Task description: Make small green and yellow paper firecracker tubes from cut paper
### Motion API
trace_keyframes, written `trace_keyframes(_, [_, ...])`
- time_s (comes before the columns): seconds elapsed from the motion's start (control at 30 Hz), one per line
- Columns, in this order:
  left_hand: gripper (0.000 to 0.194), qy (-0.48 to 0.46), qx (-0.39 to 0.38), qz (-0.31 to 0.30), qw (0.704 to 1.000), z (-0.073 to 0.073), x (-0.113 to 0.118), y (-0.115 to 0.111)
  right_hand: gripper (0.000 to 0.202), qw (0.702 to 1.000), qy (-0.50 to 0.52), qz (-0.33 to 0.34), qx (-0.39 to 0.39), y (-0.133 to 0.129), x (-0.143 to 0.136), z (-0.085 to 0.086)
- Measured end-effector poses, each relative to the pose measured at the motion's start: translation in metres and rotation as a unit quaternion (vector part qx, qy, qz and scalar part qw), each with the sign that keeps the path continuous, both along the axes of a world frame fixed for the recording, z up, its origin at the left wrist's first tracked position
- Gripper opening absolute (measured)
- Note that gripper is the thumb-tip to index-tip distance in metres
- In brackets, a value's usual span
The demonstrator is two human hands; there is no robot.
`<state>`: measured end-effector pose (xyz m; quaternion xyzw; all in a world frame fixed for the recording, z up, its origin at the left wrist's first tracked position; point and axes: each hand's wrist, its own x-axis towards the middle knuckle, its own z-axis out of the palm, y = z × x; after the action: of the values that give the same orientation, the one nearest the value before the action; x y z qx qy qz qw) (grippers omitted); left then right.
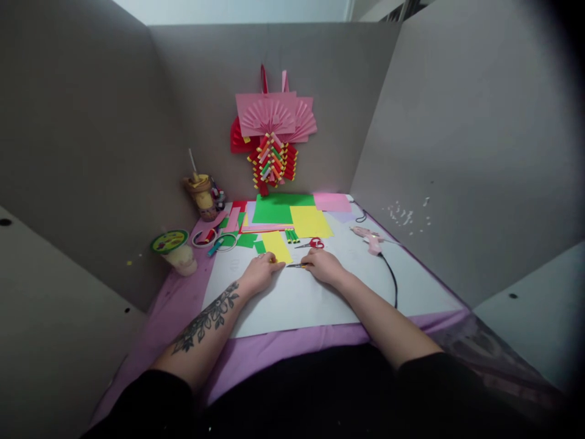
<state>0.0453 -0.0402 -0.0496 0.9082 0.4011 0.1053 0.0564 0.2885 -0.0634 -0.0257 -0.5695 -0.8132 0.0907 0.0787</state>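
My left hand (260, 272) bears down on the near end of a narrow yellow paper piece (277, 245), fingers bent and thumb stretched to the right. Closed around a craft knife (297, 266), my right hand (323, 267) lies low over the white sheet. The dark blade points left, its tip close to my left thumb. Just beyond my right hand rest red-handled scissors (315, 243). Several small green paper rolls (290, 236) with yellow ends lie in a row behind the yellow piece.
A pink glue gun (371, 239) with a black cord lies right. Green (278, 209) and yellow sheets (311, 221) cover the back. Tape rolls (225, 242), a lidded cup (176, 250) and a brown holder (203, 198) stand left. Paper fan decorations (274, 116) hang on the grey partition.
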Motion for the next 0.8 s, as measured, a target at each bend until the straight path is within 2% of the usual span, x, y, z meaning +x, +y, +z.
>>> trace_keyframes(0.07, [0.04,-0.016,-0.004,-0.004,1.0,-0.001,-0.002,0.002,0.027,1.0,0.012,-0.001,0.003,0.0,0.001,0.001])
trace_keyframes(0.27, [0.043,-0.07,-0.005,-0.005,0.998,0.005,-0.012,0.002,0.027,0.996,0.019,-0.073,0.052,0.003,0.01,0.004])
trace_keyframes(0.57, [0.043,-0.046,-0.005,-0.003,0.999,0.012,-0.013,-0.004,0.026,0.998,-0.025,-0.048,0.013,0.006,0.005,0.002])
trace_keyframes(0.8, [0.043,-0.047,-0.003,0.018,0.999,0.01,-0.008,-0.006,0.026,0.999,-0.014,-0.028,0.018,0.007,0.003,0.0])
